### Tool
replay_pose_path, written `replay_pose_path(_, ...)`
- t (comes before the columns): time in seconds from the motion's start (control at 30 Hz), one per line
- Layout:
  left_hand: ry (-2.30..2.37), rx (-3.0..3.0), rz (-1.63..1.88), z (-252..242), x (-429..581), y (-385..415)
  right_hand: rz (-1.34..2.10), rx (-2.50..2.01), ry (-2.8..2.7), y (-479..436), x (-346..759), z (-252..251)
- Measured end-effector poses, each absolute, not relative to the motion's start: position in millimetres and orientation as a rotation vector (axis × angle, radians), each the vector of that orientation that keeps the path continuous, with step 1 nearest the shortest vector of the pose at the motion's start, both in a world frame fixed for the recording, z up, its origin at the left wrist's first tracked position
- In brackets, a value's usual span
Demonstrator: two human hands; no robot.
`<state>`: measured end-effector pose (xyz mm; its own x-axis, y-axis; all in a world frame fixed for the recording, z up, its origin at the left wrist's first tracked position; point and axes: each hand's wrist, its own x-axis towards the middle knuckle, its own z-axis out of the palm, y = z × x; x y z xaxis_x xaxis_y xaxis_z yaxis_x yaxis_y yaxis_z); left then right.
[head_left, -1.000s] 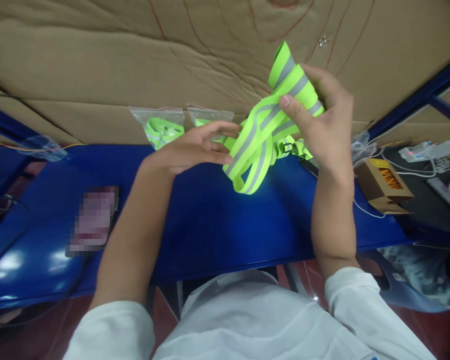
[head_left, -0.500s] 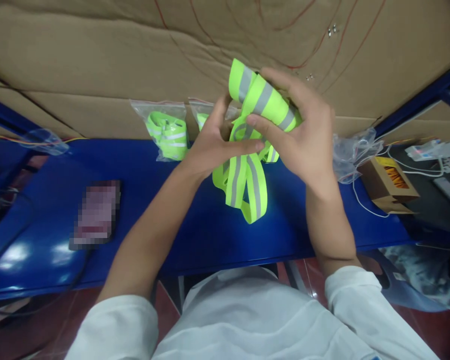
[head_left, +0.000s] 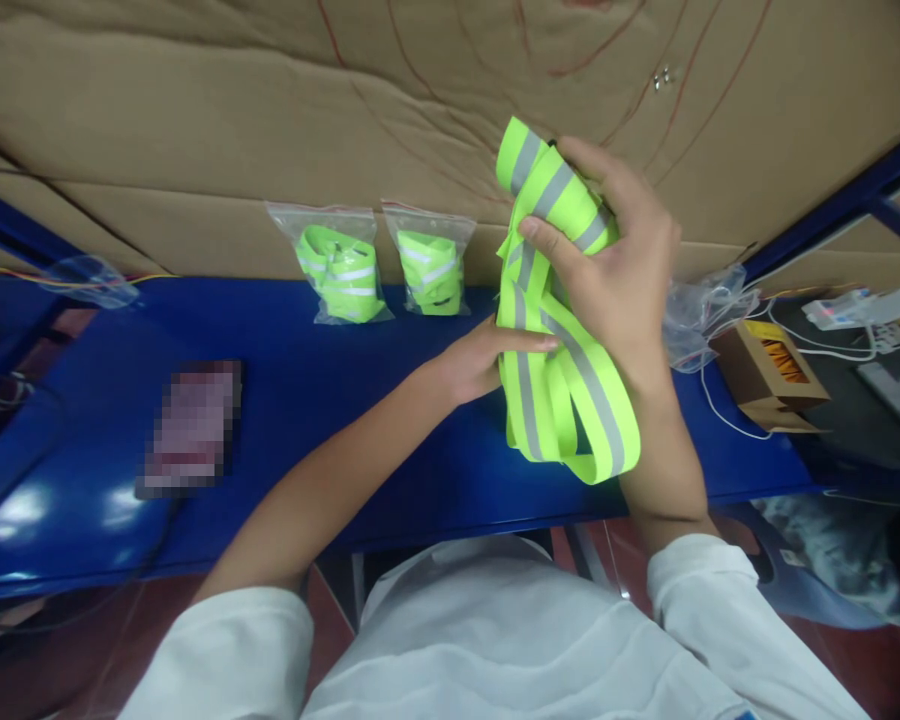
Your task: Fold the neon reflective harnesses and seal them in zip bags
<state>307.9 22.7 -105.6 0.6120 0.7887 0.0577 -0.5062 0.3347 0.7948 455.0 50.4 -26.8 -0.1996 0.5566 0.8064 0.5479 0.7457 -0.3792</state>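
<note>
A neon-yellow reflective strap [head_left: 562,390] with grey stripes hangs in folded loops above the blue table [head_left: 360,420]. My right hand [head_left: 615,270] grips the top of the bundle, thumb pressed across the folds. Lower down, my left hand [head_left: 484,360] reaches in from the left; its fingers pinch the hanging loops at mid-height, partly hidden behind the strap.
Two clear bags [head_left: 337,265] [head_left: 429,262] with folded yellow straps lean against the cardboard wall [head_left: 270,120]. A pixelated flat object [head_left: 191,425] lies on the left. Crumpled clear plastic [head_left: 701,310], a small cardboard box [head_left: 772,370] and white cables lie at the right.
The strap loops have dropped lower and longer. My left hand moved down from beside my right hand to the middle of the hanging loops. My right hand stayed high, shifting slightly right.
</note>
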Motion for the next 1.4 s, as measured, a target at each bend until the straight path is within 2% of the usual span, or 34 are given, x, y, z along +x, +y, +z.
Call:
replay_pose_path(0.13,0.306,0.782,0.937,-104.5,316.3,15.0,-0.140,-0.891,-1.855,44.4,448.2,-29.4)
replay_pose_path(0.23,0.309,0.769,0.952,-101.7,318.8,11.2,-0.235,-0.731,-1.850,44.7,446.7,-31.1)
replay_pose_path(0.43,0.389,0.801,0.894,-92.5,308.8,14.3,-0.266,-0.568,-1.855,64.2,469.1,-23.8)
replay_pose_path(0.53,0.508,0.900,0.996,-86.8,296.9,21.7,-0.306,-0.494,-1.909,67.3,478.7,-17.5)
replay_pose_path(0.7,0.756,1.048,1.303,-85.1,287.6,33.5,-0.154,-0.610,-1.936,51.5,464.1,-19.1)
replay_pose_path(0.83,0.671,0.987,1.298,-92.6,300.3,31.3,-0.137,-0.779,-1.737,42.0,433.6,-36.2)
replay_pose_path(1.0,0.637,0.800,1.194,-106.5,320.0,20.2,-0.067,-0.669,-1.529,49.4,410.2,-56.4)
replay_pose_path(1.2,0.643,0.864,1.364,-103.8,325.7,16.3,0.351,-0.799,-1.332,73.8,405.1,-69.3)
replay_pose_path(1.4,0.567,0.878,1.394,-94.6,326.2,15.7,0.596,-0.935,-1.364,90.4,395.6,-83.6)
